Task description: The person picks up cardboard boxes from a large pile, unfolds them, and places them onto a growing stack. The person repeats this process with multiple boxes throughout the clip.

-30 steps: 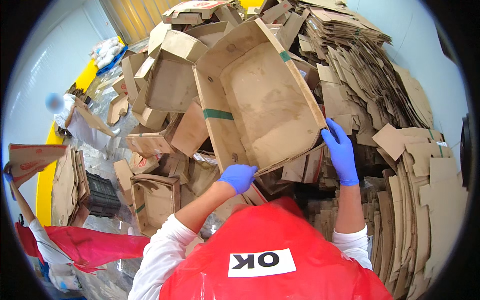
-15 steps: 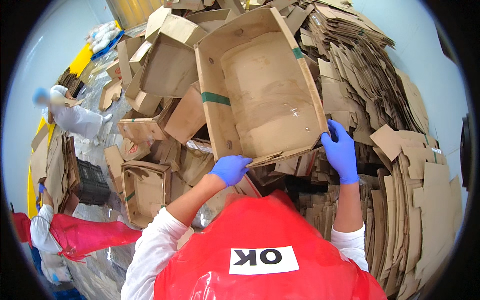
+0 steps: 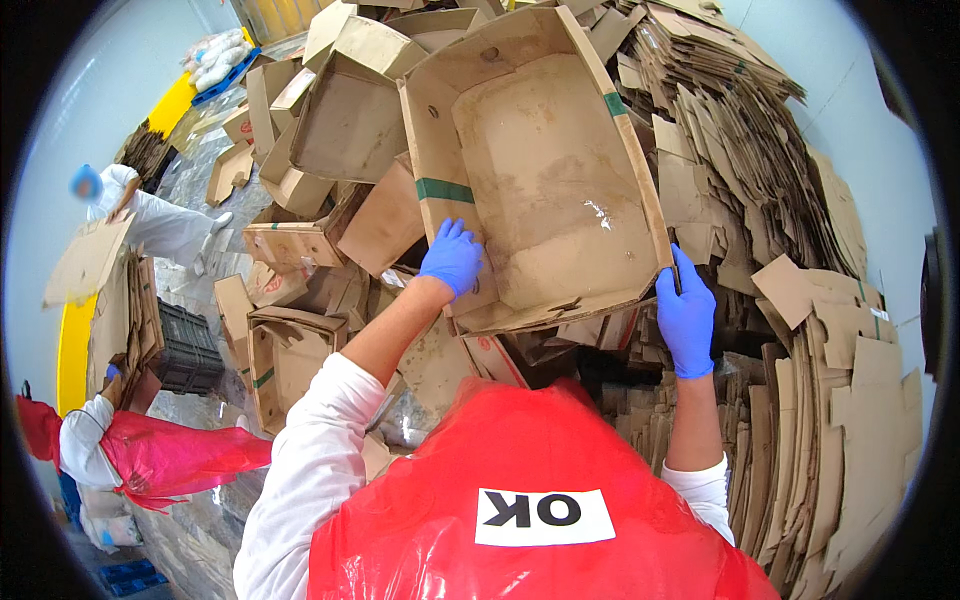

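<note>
Examining open carton (image 3: 550, 170), found right fingers (image 3: 688, 267) grasping its corner at four o'clock; noted left fingers (image 3: 455, 240) against its side at seven o'clock, could not confirm grip.

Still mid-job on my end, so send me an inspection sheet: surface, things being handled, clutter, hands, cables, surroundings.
Surface: grey floor, glossy, visible at left.
Things handled: open cardboard box, shallow, stained inside, green tape on both long sides; whether anything beneath supports it is unclear.
Clutter: jumbled heap of cardboard boxes ahead and left; flattened cardboard stacks at right.
Hands: blue-gloved left hand against the box's left wall, grip unclear; blue-gloved right hand holds its near right corner.
Cables: nothing seen.
Surroundings: two co-workers at left, one in a red apron, one in white; black plastic crate; white sacks on a blue pallet.
</note>
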### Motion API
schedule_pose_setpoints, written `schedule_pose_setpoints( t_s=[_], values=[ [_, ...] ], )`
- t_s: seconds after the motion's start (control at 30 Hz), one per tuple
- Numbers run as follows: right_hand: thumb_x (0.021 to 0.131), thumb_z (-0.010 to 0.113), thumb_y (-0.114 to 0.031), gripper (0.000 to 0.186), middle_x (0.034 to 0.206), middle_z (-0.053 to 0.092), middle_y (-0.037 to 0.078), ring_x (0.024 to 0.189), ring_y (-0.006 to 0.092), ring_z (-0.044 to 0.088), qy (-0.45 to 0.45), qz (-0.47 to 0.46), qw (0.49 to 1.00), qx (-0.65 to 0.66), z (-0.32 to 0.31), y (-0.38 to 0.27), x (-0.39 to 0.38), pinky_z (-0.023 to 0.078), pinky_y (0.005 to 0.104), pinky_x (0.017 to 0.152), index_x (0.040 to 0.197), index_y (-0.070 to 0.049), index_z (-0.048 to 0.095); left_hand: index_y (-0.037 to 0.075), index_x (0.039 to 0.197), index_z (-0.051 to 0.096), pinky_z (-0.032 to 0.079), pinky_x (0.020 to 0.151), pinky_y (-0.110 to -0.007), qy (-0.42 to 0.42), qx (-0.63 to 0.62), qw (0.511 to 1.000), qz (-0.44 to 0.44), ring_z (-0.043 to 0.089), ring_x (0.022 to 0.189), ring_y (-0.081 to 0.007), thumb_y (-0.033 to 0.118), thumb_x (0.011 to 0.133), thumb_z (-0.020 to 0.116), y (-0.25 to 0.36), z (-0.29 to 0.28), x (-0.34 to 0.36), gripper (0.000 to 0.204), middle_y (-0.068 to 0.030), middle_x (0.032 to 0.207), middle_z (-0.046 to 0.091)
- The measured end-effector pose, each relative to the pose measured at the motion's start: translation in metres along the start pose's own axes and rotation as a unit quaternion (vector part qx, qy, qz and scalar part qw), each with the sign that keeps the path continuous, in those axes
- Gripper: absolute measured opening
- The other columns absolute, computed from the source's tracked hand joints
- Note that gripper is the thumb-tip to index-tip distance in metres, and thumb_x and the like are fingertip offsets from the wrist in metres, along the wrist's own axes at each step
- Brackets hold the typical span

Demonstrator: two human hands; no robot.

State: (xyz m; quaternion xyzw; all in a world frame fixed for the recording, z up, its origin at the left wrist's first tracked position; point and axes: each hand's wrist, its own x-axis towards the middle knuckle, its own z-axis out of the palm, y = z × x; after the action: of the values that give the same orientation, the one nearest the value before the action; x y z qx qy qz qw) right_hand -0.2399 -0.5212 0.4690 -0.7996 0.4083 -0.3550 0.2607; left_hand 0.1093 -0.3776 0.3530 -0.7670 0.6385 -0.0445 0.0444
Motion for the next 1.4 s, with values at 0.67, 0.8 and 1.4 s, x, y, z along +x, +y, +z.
schedule_pose_setpoints(
  t_s=[0.67, 0.8, 1.4],
  values=[
    [0.103, 0.056, -0.013, 0.04, 0.13, 0.07, 0.021, 0.113, 0.026, 0.07, 0.053, 0.004, 0.998, 0.02, 0.025, 0.046, -0.017, 0.053, 0.0356, 0.098, 0.14, 0.002, 0.06, 0.006, 0.133, 0.067, 0.049, 0.108, -0.04, -0.265, -0.44, 0.858, -0.002, 0.065, 0.122, -0.0365, 0.059, 0.099, 0.057, 0.074, -0.011, 0.007, 0.064, -0.0168, 0.132, 0.069],
    [0.103, 0.056, -0.013, 0.041, 0.13, 0.07, 0.02, 0.113, 0.0249, 0.07, 0.049, 0.015, 0.999, 0.006, 0.025, 0.041, -0.019, 0.053, 0.0355, 0.098, 0.14, 0.002, 0.06, 0.003, 0.134, 0.065, 0.048, 0.109, -0.039, -0.161, -0.521, 0.838, 0.005, 0.064, 0.125, -0.0332, 0.059, 0.099, 0.059, 0.113, 0.007, 0.025, 0.066, -0.0187, 0.133, 0.068],
    [0.101, 0.058, -0.01, 0.04, 0.127, 0.069, 0.024, 0.112, 0.0317, 0.072, 0.062, -0.016, 0.998, 0.008, 0.028, 0.043, -0.021, 0.055, 0.0377, 0.095, 0.138, 0.004, 0.061, 0.008, 0.102, 0.074, 0.054, 0.083, -0.05, -0.057, -0.288, 0.941, 0.171, 0.068, 0.093, -0.0417, 0.044, 0.097, 0.063, 0.12, 0.027, 0.058, 0.038, -0.0179, 0.099, 0.073]
  ],
)
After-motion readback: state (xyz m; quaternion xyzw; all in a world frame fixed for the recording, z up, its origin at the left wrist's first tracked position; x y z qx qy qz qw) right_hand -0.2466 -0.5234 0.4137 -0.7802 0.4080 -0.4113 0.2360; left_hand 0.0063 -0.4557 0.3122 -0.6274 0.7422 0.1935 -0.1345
